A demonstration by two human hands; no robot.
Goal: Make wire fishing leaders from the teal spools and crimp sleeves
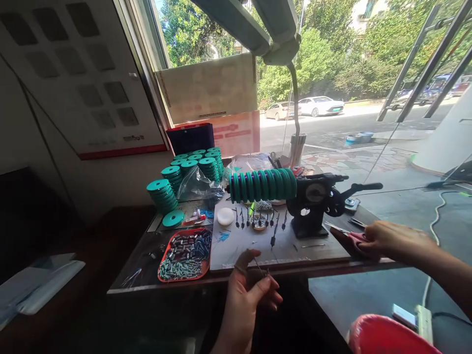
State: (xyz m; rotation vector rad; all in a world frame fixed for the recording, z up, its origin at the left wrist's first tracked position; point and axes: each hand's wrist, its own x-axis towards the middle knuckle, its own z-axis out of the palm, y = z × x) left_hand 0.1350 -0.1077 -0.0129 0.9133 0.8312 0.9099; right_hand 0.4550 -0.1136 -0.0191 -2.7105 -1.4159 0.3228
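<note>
My left hand (248,297) is in front of the table's near edge, thumb and fingers pinched around a small thin dark piece (259,266), too fine to name. Over at the right end of the table, my right hand (391,240) has its fingers closed on the pink-red handles of a pair of scissors (354,241), whose blades point left. Between the hands, a black hand-cranked winder (313,201) carries a row of green spools (263,186). Small dark pieces (273,241) hang or lie in a row below the spools, near a round dish of tiny parts (259,222).
An orange tray (207,265) of small metal parts sits left of the white work board (228,258). Stacked green spools (195,164) stand behind it. A white round lid (225,217) lies on the board. Pliers (357,222) rest near the scissors; a red bin (387,337) stands lower right.
</note>
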